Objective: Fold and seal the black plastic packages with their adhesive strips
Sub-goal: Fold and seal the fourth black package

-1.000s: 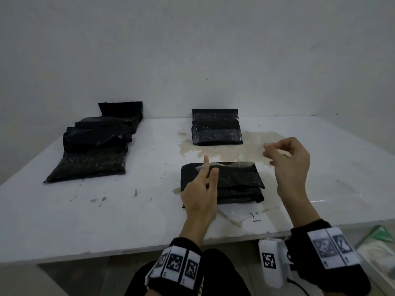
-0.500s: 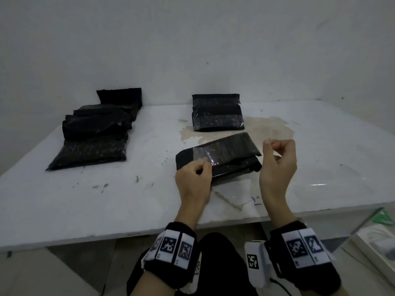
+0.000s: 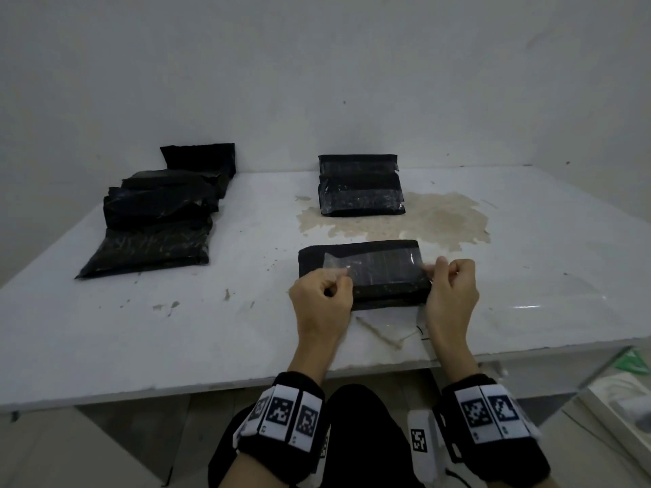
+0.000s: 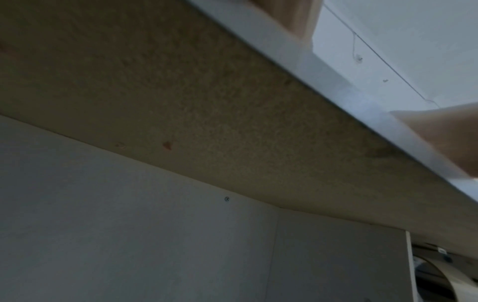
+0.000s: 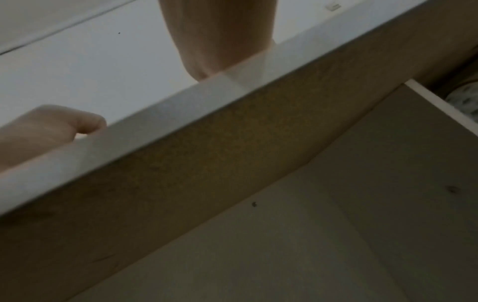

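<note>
A folded black package (image 3: 387,290) lies on the white table (image 3: 211,329) just in front of me. A clear adhesive strip (image 3: 373,267) runs across its top. My left hand (image 3: 340,276) pinches the strip's left end with curled fingers. My right hand (image 3: 436,274) pinches its right end the same way. Both wrist views look up from below the table edge (image 4: 336,85). They show only the table's underside and parts of my arms, and the fingers are hidden there.
A taped black package (image 3: 359,186) lies at the back centre beside a brown stain (image 3: 440,220). Several black packages (image 3: 158,213) are piled at the back left. A white box with a green item (image 3: 627,382) sits beyond the table's right front corner.
The package has turned from slanted to square with the table edge. My right hand has come in from the side and taken the strip's right end; my left hand keeps the left end.
</note>
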A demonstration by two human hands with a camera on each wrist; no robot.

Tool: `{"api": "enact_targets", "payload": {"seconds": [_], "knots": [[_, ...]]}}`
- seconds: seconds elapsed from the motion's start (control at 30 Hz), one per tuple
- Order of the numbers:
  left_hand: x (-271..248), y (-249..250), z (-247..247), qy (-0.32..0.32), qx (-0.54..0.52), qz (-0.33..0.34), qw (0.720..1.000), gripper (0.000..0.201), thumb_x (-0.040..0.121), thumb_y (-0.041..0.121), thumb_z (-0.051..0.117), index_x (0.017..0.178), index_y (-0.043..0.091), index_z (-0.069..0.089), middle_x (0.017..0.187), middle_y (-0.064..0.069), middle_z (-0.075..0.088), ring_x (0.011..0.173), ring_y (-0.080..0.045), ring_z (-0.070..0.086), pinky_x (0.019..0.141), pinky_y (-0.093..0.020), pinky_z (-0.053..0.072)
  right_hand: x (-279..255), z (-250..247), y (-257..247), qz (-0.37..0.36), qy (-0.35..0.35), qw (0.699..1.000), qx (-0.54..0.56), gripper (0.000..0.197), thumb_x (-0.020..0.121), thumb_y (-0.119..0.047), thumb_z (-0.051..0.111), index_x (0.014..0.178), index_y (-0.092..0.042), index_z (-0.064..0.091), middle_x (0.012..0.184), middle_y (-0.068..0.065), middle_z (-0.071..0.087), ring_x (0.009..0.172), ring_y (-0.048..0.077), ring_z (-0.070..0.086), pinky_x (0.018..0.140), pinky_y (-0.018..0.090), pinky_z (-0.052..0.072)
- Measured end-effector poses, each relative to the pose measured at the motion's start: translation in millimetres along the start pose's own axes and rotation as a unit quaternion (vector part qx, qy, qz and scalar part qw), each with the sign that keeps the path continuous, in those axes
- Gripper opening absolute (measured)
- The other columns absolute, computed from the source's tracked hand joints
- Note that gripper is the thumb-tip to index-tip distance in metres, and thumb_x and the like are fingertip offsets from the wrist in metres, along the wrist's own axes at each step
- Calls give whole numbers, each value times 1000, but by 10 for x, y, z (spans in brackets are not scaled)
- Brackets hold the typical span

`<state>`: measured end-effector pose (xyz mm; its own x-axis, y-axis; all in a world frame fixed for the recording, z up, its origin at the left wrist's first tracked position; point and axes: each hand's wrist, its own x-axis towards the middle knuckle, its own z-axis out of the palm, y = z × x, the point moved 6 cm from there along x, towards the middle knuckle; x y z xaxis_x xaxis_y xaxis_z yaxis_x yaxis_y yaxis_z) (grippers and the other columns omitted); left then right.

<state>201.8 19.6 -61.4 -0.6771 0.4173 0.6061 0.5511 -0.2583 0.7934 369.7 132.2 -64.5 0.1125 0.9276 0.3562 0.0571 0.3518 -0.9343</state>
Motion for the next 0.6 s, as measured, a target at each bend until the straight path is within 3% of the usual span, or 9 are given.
{"api": "enact_targets", "payload": {"seconds": [0.07,0.17,0.23,0.37,0.5,0.57,0.6], "knots": [[-7,-2,-15,9,-6,2,1000,41,79,30,51,58,-2,65,54,-7,63,53,-7,56,51,-23,49,-5,-2,17,1,1,1000,1,18,97,-19,45,83,-8,42,73,-3,56,68,5,54,54,9,37],[-7,-13,-43,41,-18,-21,999,35,88,17,60,60,-4,65,51,-3,56,52,-12,52,48,-9,37,-5,2,21,6,5,1000,-7,18,95,-18,50,82,-7,44,67,-2,45,58,7,40,52,10,35],[-14,-8,-53,54,2,-23,998,31,90,10,59,63,-4,66,59,-3,60,53,-10,54,52,-6,39,-3,7,16,5,5,1000,-12,17,93,-16,52,81,-6,45,65,-2,41,56,6,37,52,9,36],[-35,-54,-73,60,25,-59,996,25,91,17,58,78,-1,71,75,-1,60,65,-3,55,59,-7,44,19,-2,11,8,-2,1000,-7,19,89,-14,58,77,-4,48,63,-2,42,53,5,37,51,8,36],[-33,-131,-126,70,14,-119,990,41,89,19,61,55,-3,56,54,-4,45,48,-5,37,46,-10,30,43,-3,17,12,-12,1000,0,22,86,-17,64,73,-3,51,61,-3,45,50,1,41,51,6,37],[-38,-149,-146,80,0,-145,986,43,86,20,65,53,-6,55,50,-9,41,47,-7,30,45,-14,26,43,15,19,15,-14,1000,8,25,85,-19,65,71,-5,51,60,-3,45,47,-2,41,50,6,37],[-42,-151,-155,86,-14,-160,983,38,84,20,67,55,-3,60,49,-6,45,46,-6,33,46,-12,29,43,19,22,18,-14,1000,12,26,86,-20,65,70,-6,50,59,-3,45,46,-3,41,49,6,37]]}}
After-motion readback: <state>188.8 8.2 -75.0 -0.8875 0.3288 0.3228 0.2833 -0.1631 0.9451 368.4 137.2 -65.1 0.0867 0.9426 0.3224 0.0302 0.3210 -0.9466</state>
